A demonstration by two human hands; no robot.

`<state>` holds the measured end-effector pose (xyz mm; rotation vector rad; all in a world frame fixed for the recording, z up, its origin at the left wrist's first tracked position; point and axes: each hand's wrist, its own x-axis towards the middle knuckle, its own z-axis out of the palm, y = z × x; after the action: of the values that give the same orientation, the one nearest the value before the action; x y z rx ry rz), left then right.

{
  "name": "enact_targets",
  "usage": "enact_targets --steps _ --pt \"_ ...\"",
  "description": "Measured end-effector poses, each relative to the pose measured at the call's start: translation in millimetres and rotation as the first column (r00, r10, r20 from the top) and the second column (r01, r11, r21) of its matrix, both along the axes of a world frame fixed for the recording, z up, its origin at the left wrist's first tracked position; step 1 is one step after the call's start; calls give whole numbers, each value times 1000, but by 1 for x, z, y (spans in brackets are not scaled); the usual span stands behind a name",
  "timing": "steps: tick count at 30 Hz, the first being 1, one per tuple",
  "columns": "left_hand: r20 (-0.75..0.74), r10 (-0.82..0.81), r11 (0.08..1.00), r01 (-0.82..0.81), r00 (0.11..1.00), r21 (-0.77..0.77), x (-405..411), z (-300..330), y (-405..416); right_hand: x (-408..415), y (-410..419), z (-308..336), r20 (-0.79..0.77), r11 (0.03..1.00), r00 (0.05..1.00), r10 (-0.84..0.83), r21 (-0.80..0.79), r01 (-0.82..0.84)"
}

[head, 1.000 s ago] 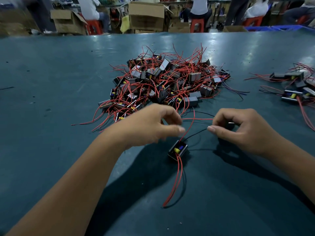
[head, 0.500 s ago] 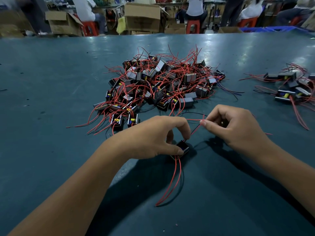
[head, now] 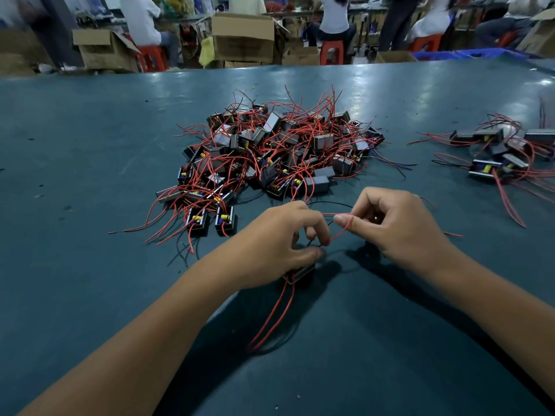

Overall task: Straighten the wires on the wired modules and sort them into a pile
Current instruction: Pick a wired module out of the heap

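Head view: straightening step in hand, judged. Left hand (head: 279,244) curled over small black module (head: 300,273), pinning it against green table (head: 90,265). Right hand (head: 396,229) pinched red wire (head: 341,231) just beside left fingertips, wire running back down to module. Two more red leads (head: 270,319) trailed toward wearer. Next move likely called for drawing pinch along wire, then dropping module on sorted pile (head: 498,157) at far right; tangled heap (head: 276,154) lay just beyond hands
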<state>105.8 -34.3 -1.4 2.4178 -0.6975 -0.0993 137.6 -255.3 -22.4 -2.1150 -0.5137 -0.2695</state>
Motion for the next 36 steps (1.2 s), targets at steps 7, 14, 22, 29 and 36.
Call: enact_targets --steps 7,14,22,29,36 --pt "-45 10 999 -8 999 35 2 -4 4 23 -32 14 -35 930 966 -258 263 258" --pt "42 34 990 -39 999 137 8 2 16 22 -44 14 79 948 994 -69 -304 90" --pt "-73 87 993 -81 994 84 10 7 28 20 -27 -2 74 882 995 69 -471 -26" --pt "-32 209 978 -210 977 -21 14 -1 24 19 -19 -8 100 892 989 106 -450 -50" --pt "-48 184 983 -184 982 1 14 2 28 20 -18 -8 117 891 983 140 -449 -73"
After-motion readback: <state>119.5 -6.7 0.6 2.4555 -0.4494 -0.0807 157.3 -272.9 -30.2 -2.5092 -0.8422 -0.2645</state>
